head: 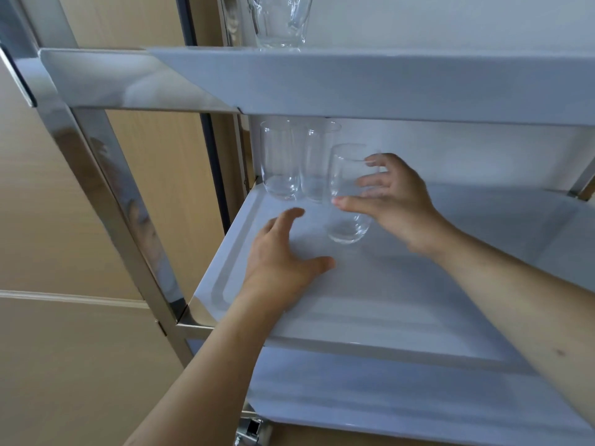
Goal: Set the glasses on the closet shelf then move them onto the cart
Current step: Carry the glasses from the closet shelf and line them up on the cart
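A white three-tier cart with a chrome frame fills the view; its middle tray [418, 317] holds three clear glasses. Two glasses stand upright in the far left corner, one [279, 162] beside the other [317, 162]. A third clear glass [346, 201] sits nearer, tilted slightly, with my right hand [396, 201] wrapped around its right side, thumb in front and fingers behind. My left hand [286, 255] hovers over the tray's left part with fingers apart, holding nothing. More glasses [280, 20] stand on the top tray [354, 82].
The cart's chrome post [106, 188] runs diagonally at the left. Beige wooden closet panels [64, 220] lie behind and left of the cart. A bottom tray [386, 397] shows below, with a caster [252, 429] under it.
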`<state>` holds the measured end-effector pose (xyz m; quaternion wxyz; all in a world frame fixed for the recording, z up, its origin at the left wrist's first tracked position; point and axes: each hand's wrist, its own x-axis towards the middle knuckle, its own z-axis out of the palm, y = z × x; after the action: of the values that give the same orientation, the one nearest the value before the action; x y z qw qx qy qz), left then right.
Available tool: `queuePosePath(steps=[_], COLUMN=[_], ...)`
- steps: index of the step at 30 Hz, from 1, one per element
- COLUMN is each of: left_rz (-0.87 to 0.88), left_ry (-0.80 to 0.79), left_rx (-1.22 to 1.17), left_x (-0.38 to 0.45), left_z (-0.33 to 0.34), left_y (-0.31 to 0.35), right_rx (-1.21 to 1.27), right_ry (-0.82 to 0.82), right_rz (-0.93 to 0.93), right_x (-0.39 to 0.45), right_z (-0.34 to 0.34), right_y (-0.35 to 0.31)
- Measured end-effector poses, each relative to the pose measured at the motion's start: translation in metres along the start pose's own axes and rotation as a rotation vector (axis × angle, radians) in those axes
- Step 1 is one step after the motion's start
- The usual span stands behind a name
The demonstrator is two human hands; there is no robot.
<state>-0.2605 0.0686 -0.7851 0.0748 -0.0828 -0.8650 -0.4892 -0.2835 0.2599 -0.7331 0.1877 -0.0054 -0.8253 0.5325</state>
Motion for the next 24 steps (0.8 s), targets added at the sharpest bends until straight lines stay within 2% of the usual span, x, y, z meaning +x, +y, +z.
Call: queuePosePath(steps=[4, 11, 24], left_rz=[0.128, 0.19, 0.201], left_ry=[-0.086, -0.164, -0.137], left_rx=[0.204, 0.394, 0.389], left_x=[0.0, 0.0, 0.003], left_z=[0.005, 0.009, 0.01], left_y=[0.0, -0.002, -0.004], right_rx=[-0.115, -0.146, -0.193], right_ry=[0.118, 0.144, 0.147], right_rz=[0.011, 0.046, 0.058], right_x=[0.024, 0.065, 0.102], right_z=[-0.016, -0.017, 0.003], right_y=[0.014, 0.032, 0.04])
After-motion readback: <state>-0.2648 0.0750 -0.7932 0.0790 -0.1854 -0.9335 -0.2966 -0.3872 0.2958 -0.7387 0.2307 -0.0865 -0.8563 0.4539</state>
